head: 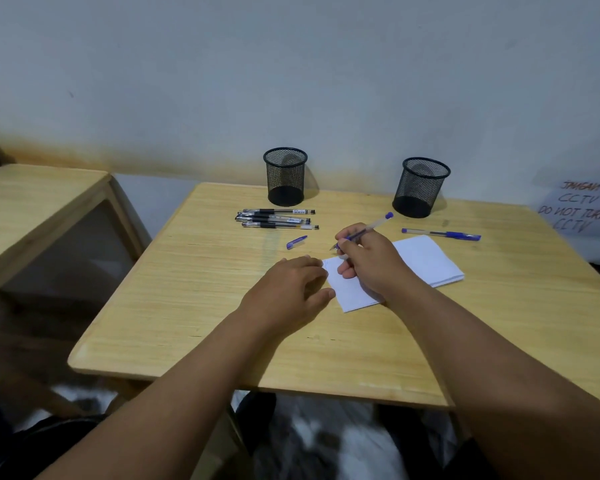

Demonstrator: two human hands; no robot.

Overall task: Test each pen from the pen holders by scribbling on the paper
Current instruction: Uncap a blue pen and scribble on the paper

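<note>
My right hand (371, 261) grips a blue pen (374, 226) in a writing hold, its tip just beyond the far left corner of the white folded paper (426, 259). My left hand (288, 292) rests on the table with relaxed fingers touching the paper's left edge. A loose blue cap (296, 242) lies beyond my left hand. Several black pens (278, 218) lie in a row in front of the left mesh pen holder (285, 176). A capped blue pen (440, 234) lies near the right mesh holder (420, 187). No pens show in either holder.
The wooden table (187, 306) stands against a white wall. A second wooden table (32, 209) stands to the left with a gap between. A handwritten paper sign (582, 207) hangs at the right.
</note>
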